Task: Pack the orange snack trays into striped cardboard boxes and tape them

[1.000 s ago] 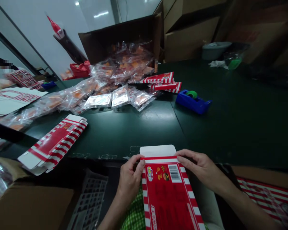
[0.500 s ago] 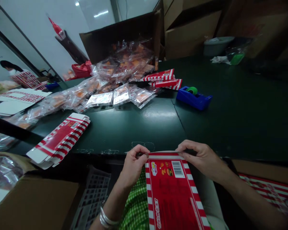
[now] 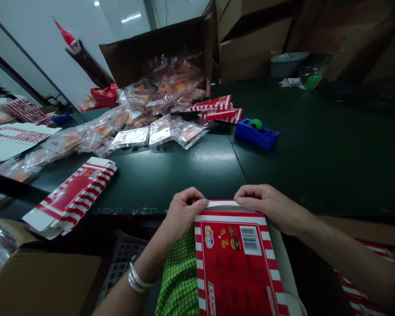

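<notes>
A red carton with red-and-white striped edges (image 3: 237, 259) lies on my lap, its top end against the near edge of the dark green table (image 3: 316, 149). My left hand (image 3: 183, 211) pinches the carton's top left corner, fingers curled. My right hand (image 3: 266, 204) presses down on the white top flap at the right corner, fingers closed over it. The flap is folded over and only its thin edge shows.
A stack of flat striped cartons (image 3: 70, 193) lies at the left of the table. Clear packets of orange goods (image 3: 141, 118) spill from an open cardboard box (image 3: 171, 44). A blue tape dispenser (image 3: 256, 134) stands mid-table. More striped cartons (image 3: 217, 107) lie behind it.
The carton's white top flap stood up flat a second ago; both hands have folded it down over the end. The carton has shifted slightly toward the table.
</notes>
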Action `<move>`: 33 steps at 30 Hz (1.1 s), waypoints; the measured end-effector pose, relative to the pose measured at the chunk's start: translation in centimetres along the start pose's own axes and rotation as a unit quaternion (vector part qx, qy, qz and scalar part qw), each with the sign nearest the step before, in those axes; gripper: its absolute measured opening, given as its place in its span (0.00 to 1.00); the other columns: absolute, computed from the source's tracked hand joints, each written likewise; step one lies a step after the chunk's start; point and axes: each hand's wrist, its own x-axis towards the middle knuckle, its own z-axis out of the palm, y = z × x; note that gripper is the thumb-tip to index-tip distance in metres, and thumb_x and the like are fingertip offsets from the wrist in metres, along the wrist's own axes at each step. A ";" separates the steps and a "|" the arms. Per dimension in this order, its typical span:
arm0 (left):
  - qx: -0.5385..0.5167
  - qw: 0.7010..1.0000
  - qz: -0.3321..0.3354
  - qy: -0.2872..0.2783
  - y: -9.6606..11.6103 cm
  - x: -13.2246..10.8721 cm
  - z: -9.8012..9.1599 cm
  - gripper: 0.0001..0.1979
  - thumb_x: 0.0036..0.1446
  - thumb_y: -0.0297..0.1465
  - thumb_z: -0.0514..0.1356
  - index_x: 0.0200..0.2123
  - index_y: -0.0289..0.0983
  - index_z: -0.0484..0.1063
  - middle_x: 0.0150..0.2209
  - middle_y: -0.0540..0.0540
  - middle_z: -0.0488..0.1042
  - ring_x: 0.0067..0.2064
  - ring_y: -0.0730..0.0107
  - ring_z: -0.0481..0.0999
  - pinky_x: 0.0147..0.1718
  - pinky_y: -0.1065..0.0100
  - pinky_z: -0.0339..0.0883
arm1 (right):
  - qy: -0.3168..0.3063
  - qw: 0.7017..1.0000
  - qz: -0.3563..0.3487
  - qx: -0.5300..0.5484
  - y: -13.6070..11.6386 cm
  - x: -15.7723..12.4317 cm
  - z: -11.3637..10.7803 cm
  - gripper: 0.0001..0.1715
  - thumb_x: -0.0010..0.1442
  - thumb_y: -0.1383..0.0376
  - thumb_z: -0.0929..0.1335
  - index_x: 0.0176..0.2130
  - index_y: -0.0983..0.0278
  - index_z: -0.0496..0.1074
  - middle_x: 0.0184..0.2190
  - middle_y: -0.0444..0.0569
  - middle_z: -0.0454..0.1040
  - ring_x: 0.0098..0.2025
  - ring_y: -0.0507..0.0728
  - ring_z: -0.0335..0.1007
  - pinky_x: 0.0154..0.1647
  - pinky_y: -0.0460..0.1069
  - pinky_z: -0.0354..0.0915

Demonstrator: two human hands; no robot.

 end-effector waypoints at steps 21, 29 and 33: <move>-0.078 0.996 -0.004 -0.036 -1.3 -3.7 -0.1 0.12 0.54 0.40 0.64 0.33 0.37 0.74 0.31 0.48 0.75 0.32 0.69 0.72 0.31 0.71 0.65 | 0.152 0.979 -0.088 -0.104 3.7 -3.4 0.6 0.24 0.43 0.41 0.74 0.32 0.54 0.83 0.42 0.52 0.81 0.45 0.70 0.75 0.48 0.61 0.72; -0.116 0.988 -0.092 -0.037 -3.0 0.4 0.2 0.22 0.49 0.52 0.65 0.33 0.38 0.74 0.30 0.47 0.77 0.32 0.62 0.76 0.32 0.65 0.68 | 0.284 0.948 -0.144 0.019 -0.6 2.7 -8.9 0.24 0.55 0.45 0.69 0.43 0.57 0.77 0.51 0.51 0.75 0.61 0.67 0.63 0.56 0.60 0.66; -0.125 0.984 -0.115 -0.051 -3.4 1.9 -0.1 0.25 0.42 0.55 0.67 0.32 0.39 0.75 0.29 0.46 0.79 0.33 0.58 0.79 0.34 0.63 0.71 | 0.399 0.912 -0.081 0.039 -4.9 7.7 -16.9 0.22 0.64 0.50 0.63 0.52 0.59 0.70 0.61 0.54 0.63 0.66 0.66 0.51 0.58 0.65 0.63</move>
